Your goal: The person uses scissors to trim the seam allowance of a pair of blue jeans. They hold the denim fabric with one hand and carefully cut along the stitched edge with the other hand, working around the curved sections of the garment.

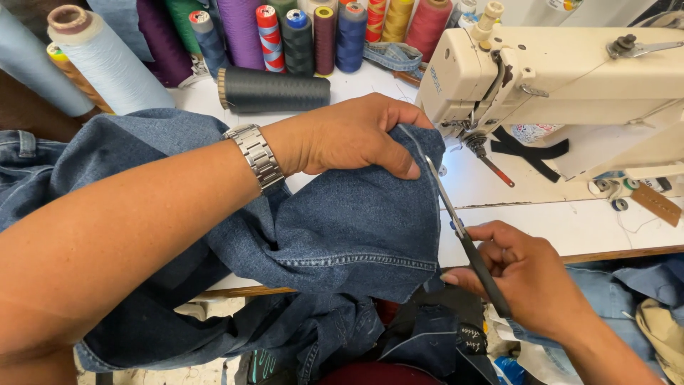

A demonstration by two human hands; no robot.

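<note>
Left forearm fills the near-left of the view, a metal watch (258,157) worn at the wrist. Left hand (349,135) is laid on top of the denim (342,228), fingers (399,162) clamped on the raised fold, thumb pressed along its upper edge. Denim is held up over the front edge of the bench (570,228), with the rest draped down left and below toward the lap.

Right hand (527,274) is closed around the scissors (467,242), held low right. Dark handles are gripped in the fingers; the blade runs up and left, and its tip is seen touching the right edge of the denim fold, just under the left thumb. Whether the blades are parted cannot be told.

Sewing machine (563,71), cream, is set on the bench at upper right, its needle end just beside the left hand. A dark grey thread cone (274,89) is laid on its side behind the left hand. Upright thread spools (324,36) in purple, blue, red and yellow are lined along the back. A pale blue cone (107,60) is tilted at far left. More cloth is piled below the bench at lower right.
</note>
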